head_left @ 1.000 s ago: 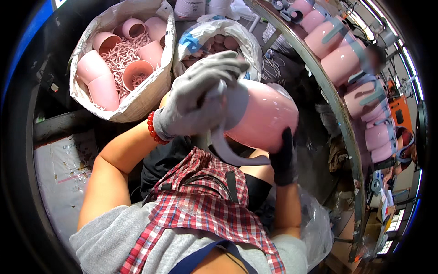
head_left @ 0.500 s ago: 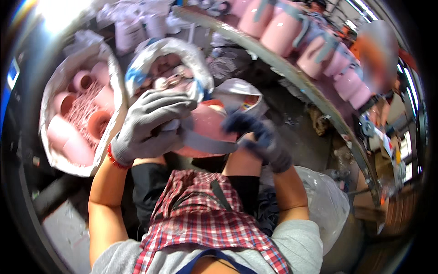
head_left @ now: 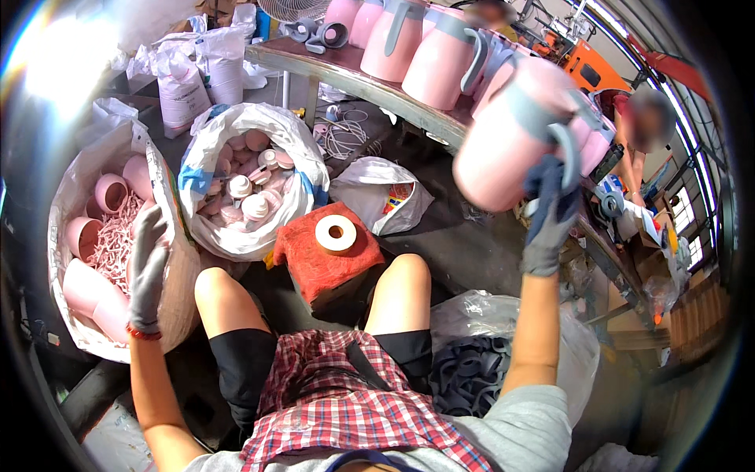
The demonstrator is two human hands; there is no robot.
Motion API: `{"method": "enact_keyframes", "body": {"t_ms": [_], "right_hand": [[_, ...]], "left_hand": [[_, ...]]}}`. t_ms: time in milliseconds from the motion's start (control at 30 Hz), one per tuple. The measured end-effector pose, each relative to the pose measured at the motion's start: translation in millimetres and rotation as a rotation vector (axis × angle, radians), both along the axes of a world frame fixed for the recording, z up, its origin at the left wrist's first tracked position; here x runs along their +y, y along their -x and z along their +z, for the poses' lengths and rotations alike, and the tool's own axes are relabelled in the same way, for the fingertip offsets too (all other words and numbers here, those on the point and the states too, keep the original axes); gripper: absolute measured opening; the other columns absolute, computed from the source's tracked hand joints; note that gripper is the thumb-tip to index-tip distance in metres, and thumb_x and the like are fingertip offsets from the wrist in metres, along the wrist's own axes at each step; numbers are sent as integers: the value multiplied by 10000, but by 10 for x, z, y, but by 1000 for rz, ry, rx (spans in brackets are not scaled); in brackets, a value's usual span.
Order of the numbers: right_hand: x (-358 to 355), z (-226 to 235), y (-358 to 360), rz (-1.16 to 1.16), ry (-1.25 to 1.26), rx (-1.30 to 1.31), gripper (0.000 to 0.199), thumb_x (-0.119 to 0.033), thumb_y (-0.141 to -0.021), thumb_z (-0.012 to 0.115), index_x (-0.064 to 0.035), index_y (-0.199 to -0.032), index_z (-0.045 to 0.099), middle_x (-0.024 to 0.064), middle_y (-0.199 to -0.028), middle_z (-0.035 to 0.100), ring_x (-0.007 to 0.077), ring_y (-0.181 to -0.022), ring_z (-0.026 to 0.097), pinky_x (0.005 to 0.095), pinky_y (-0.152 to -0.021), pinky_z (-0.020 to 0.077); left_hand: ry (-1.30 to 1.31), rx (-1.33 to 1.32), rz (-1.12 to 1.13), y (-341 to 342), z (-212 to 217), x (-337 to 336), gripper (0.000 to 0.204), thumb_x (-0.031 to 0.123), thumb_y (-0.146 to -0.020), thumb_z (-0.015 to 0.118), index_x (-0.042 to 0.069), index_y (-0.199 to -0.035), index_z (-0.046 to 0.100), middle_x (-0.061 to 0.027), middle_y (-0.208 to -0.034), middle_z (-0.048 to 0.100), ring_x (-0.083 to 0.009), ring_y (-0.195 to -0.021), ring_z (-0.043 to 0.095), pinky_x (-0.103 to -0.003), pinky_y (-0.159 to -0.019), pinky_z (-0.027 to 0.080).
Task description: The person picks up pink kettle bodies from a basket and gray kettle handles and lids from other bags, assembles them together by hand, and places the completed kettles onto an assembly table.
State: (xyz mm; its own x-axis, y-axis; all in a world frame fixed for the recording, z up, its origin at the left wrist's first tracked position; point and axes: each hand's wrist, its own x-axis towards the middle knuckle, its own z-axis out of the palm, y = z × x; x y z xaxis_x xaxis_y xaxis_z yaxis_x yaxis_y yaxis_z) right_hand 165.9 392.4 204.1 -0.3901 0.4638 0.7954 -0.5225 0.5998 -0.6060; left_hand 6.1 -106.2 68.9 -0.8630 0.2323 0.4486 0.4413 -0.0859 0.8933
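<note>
Gripping jug (head_left: 499,153) by handle (head_left: 566,146): right hand (head_left: 549,211), fingers curled round it. Jug lies up-left of fingers, near bench (head_left: 334,61), long axis slanted, top leaning right. Left hand (head_left: 148,271) well apart, by bag (head_left: 179,287), fingers extended, slightly parted, holding nothing.

The left arm (head_left: 157,401) comes from the lower left of the frame and leans a little outward. Its wrist (head_left: 144,326) is almost straight. The left hand (head_left: 148,271) stands at the left, with its fingers (head_left: 147,228) extended upward and not gripping. The right arm (head_left: 536,330) rises nearly upright at the right. The right hand (head_left: 549,220), gloved like the left one, is higher in the frame, and its fingers are bent in a grip
</note>
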Motion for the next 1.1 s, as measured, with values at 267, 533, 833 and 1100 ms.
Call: {"method": "enact_keyframes", "body": {"t_ms": [267,533,833,1100], "right_hand": [[1932,306,1018,44,139,-24,334,-227,-919,550,-65,-1211,529,-15,-844,552,53,-651,499,185,-516,392],[2224,311,1889,-57,103,-308,532,-268,-957,412,1,-1398,291,166,-1439,316,298,-1257,408,375,-1069,330],[2824,704,2243,-356,-635,-645,455,-209,-942,447,0,-1341,381,118,-1168,512,211,-962,561,269,-821,474],[2120,713,1960,-89,-810,-1169,405,-150,-924,477,-33,-1309,439,82,-989,567,171,-852,568,245,-775,453]], "left_hand": [[338,-20,1047,-497,-1733,-2990,415,41,-901,489,-53,-1293,388,-151,-1248,475,-207,-1116,485,-325,-953,416],[435,-271,1526,-2413,-1959,-3471,598,269,-802,664,-30,-1270,441,-146,-1043,580,-176,-836,559,-304,-770,469],[889,-1152,1208,-3692,-2963,-3014,860,581,-709,650,-51,-1260,456,-290,-1334,401,-397,-1254,377,-403,-1024,331],[1284,-1212,763,-3413,-2360,-2480,504,523,-740,642,21,-778,610,-173,-779,586,-300,-739,572,-410,-659,421]]}}
